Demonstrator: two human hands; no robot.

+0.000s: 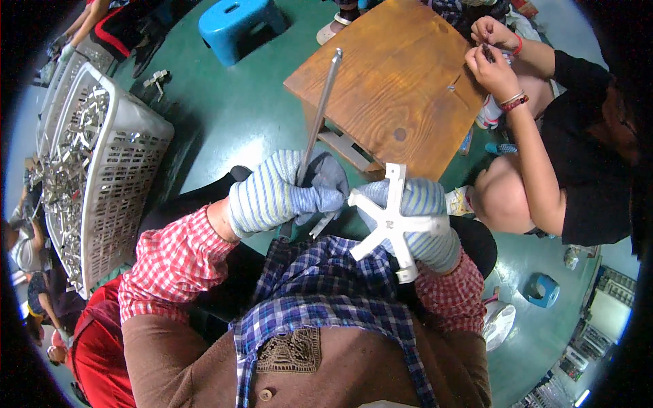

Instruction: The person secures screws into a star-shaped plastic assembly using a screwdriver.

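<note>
Striped work gloves cover both my hands. My left hand (275,194) is closed around a long, thin metal bar (321,112), which slants up and away from the fist. A short pale end pokes out below that fist; I cannot tell whether it belongs to the bar. My right hand (432,238) grips a white star-shaped part (390,224) with several flat arms spreading from a hub. One arm's tip comes close to the left fingertips; whether they touch is unclear. The right fingers are partly hidden behind the part.
A wooden table (388,75) stands ahead, with a co-worker (530,136) at its right handling a small dark thing. On the left is a white basket (136,136) heaped with metal pieces. A blue stool (235,27) stands beyond; a blue container (542,290) lies on the floor at right.
</note>
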